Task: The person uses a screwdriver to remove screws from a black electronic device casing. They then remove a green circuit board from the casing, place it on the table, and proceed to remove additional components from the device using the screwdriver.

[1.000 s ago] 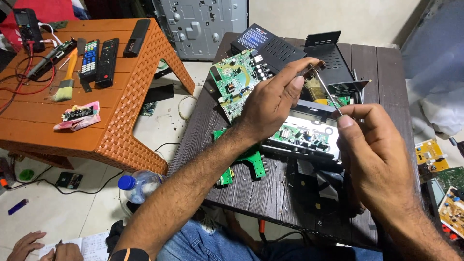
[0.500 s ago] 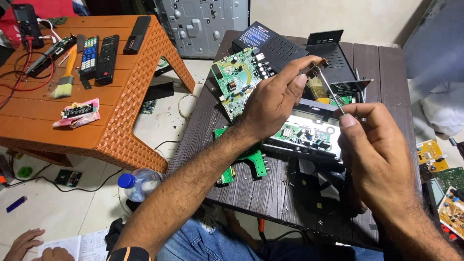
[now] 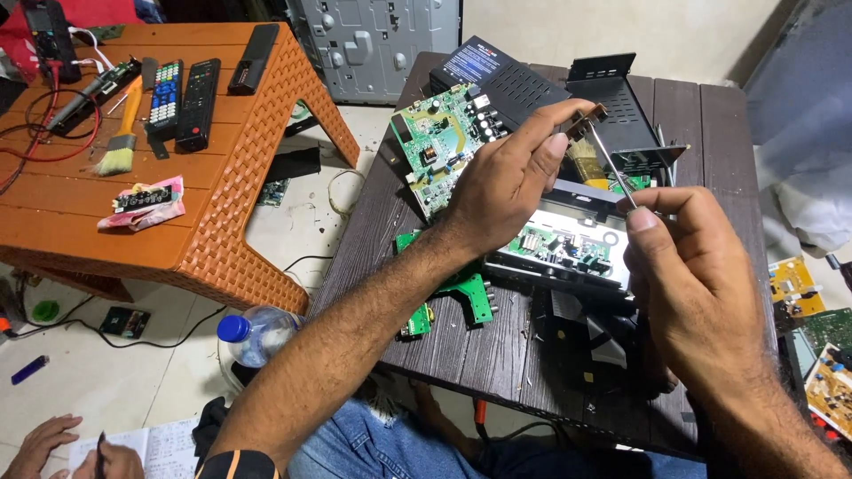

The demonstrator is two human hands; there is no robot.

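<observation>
Little has shifted: left hand (image 3: 506, 182) still pinches a small component (image 3: 586, 120), right hand (image 3: 701, 266) grips the thin tool (image 3: 612, 164) (above the dark tabletop (image 3: 524, 355)); steady, light contact advised.

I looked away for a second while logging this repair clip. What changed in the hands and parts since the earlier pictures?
Very little. The left hand keeps pinching the small part at the tip of the thin metal tool, and the right hand keeps its grip on the tool's lower end; both shifted only slightly. The green circuit board, the opened device and the dark table stayed put.
</observation>
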